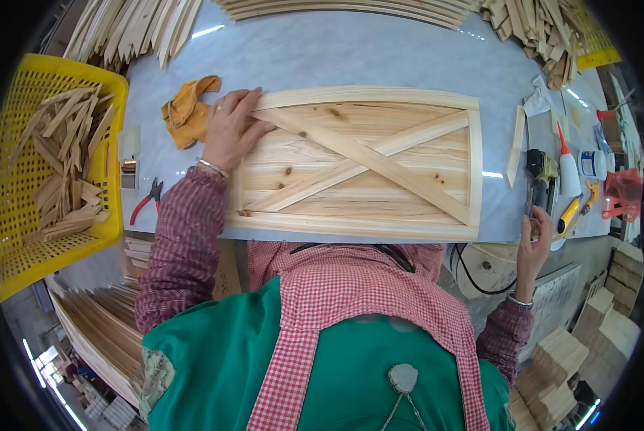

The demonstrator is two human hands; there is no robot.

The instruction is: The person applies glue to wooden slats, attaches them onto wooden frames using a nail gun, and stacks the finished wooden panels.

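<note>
A framed wooden panel [322,194] with crossed diagonal slats lies flat on the grey tabletop in front of me. My left hand [232,129] rests over its upper left corner, fingers stretched along the frame and thumb apart on the wood. Just beyond that hand is a crumpled orange-yellow cloth [182,115]. My right hand [535,244] is at the table's front edge, right of the panel. Its fingers are closed around a small dark item, mostly hidden by them. Close by are a tape measure [542,164], a white bottle with a red nozzle [568,169] and a yellow utility knife [568,215].
A yellow basket [113,165] of wood offcuts stands at the left. Red-handled pliers [148,201] lie between it and my left arm. Stacked wooden strips [343,6] line the far edge. A loose strip [515,147] and a white tub [591,164] are at the right.
</note>
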